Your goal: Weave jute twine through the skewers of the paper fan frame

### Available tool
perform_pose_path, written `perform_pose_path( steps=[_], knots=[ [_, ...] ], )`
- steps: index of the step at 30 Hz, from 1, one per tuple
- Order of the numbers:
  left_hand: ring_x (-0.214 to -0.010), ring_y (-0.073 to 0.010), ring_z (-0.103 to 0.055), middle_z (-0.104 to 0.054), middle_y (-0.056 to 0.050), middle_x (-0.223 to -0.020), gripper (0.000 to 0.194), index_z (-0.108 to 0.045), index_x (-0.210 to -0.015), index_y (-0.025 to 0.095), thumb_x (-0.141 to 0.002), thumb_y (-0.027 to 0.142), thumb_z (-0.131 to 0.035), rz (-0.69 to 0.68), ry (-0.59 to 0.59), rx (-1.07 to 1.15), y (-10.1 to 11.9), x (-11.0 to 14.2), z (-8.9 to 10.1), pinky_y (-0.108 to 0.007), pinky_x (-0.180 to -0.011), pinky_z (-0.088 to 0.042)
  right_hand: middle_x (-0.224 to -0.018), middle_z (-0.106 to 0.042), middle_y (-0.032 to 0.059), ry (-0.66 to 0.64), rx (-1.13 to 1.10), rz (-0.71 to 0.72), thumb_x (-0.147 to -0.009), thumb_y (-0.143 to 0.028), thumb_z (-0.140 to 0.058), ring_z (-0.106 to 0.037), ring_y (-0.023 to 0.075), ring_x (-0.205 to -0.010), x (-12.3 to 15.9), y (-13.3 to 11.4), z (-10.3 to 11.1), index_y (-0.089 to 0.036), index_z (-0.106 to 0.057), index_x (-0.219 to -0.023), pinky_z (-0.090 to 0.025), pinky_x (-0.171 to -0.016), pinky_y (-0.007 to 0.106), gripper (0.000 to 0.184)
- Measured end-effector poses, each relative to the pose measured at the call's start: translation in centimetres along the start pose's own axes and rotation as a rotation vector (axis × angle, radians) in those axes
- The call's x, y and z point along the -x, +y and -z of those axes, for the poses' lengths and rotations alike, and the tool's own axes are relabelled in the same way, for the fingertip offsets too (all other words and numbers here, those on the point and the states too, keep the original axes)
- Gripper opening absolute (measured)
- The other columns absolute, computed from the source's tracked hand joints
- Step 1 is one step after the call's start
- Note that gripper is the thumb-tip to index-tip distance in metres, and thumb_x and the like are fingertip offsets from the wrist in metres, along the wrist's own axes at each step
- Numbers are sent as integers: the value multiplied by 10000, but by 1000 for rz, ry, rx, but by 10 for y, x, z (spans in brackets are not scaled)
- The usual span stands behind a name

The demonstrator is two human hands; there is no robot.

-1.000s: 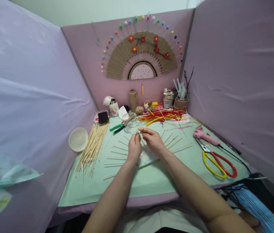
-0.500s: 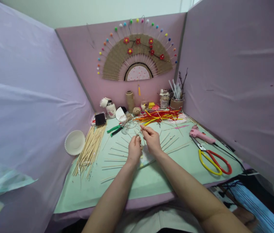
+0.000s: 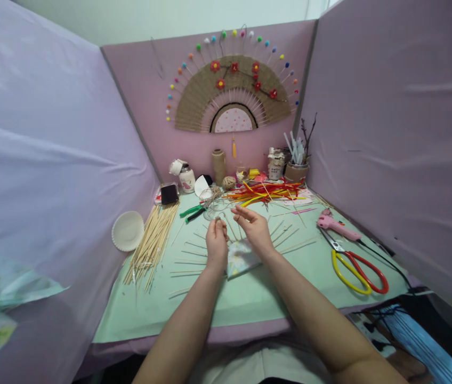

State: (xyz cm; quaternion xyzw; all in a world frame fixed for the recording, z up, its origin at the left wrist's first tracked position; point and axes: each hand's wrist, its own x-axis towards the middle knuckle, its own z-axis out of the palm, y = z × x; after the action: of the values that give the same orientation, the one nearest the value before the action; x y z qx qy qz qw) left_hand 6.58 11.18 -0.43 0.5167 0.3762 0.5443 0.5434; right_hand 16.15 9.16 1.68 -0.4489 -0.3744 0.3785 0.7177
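Note:
My left hand [image 3: 217, 245] is closed in a pinch over the upper left of a fan frame, a small brownish bit showing at its fingertips; what it grips is too small to make out. To its right, my right hand [image 3: 253, 230] has its fingers stretched out above the sticks, with nothing plainly held. Thin wooden sticks [image 3: 284, 234] spread in a half circle from a flower-patterned base piece [image 3: 242, 258] lying under the hands. Beyond the fingers lies a loose tangle of thin twine [image 3: 211, 201].
Green-handled pliers [image 3: 192, 212] lie behind the left hand. Bundled sticks [image 3: 152, 242] and a white dish [image 3: 128, 231] are left. Red and yellow strips [image 3: 266, 192] lie behind. A pink glue gun [image 3: 338, 226] and large scissors [image 3: 357, 266] are right. A finished fan [image 3: 234, 80] hangs on the back wall.
My hands have moved apart, the left one shifting left. The right fingers have gone from a pinch to stretched out. More of the patterned base shows, and the view has shifted slightly.

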Motion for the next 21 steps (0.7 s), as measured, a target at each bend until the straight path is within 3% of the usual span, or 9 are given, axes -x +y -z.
perform_pose_path(
  steps=[3, 7, 15, 21],
  knots=[
    [-476, -58, -313, -359, 67, -595, 300, -449, -792, 199, -855, 482, -523, 30, -17, 197, 7, 0, 0, -183, -452, -265, -1053, -728, 68, -75, 150, -9, -668, -391, -757, -614, 246, -1081, -1, 0, 7, -202, -749, -966, -396, -1027, 408, 353],
    [-448, -48, -223, -275, 87, -556, 339, -452, -806, 197, -795, 491, -619, 165, -169, 368, 12, 3, -4, -163, -417, -183, -1081, -722, 54, -208, 157, -106, -695, -420, -738, -606, 243, -1104, 0, 1, 10, -219, -748, -1005, -382, -1036, 404, 370],
    [-432, -33, -211, -268, 96, -558, 407, -509, -863, 174, -732, 518, -682, 273, -268, 322, 10, 3, -3, -141, -389, -156, -1011, -736, 62, -301, 46, -213, -661, -427, -755, -609, 243, -1063, -2, 0, 18, -207, -754, -993, -448, -929, 370, 398],
    [-409, -22, -212, -278, 105, -528, 449, -492, -820, 172, -699, 549, -703, 358, -335, 281, 8, 2, 1, -135, -382, -157, -1014, -729, 69, -325, 5, -244, -639, -392, -774, -621, 214, -993, -5, 3, 20, -192, -769, -889, -452, -882, 331, 320]
  ],
)
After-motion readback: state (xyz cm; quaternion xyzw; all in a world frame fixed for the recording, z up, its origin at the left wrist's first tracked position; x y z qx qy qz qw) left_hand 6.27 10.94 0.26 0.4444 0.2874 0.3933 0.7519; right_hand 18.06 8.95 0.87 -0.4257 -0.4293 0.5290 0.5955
